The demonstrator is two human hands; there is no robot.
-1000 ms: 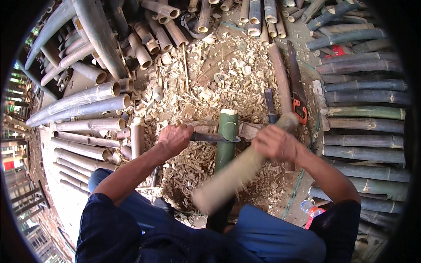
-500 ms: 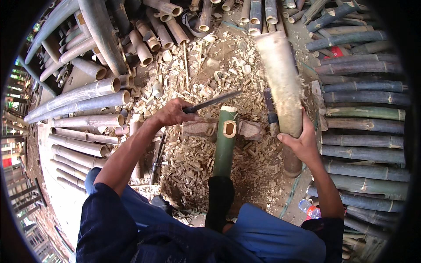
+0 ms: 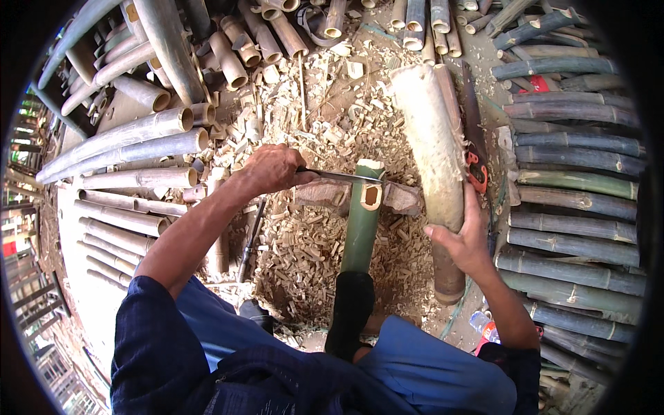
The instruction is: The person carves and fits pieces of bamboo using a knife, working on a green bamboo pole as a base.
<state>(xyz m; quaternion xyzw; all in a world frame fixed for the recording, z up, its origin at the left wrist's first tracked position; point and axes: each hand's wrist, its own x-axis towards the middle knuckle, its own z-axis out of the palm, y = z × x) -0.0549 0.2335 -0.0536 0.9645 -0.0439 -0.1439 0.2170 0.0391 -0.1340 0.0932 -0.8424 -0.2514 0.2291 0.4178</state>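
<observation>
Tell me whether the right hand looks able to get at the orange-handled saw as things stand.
Probably not: the right hand is gripping the wooden club. With that put down, the saw looks reachable, its orange handle showing just beyond the fingers.

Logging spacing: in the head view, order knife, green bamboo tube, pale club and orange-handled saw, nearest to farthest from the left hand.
1. Knife: gripped in the left hand.
2. Green bamboo tube: right of that hand.
3. Pale club: held in the right hand.
4. Orange-handled saw: right of the club.
</observation>
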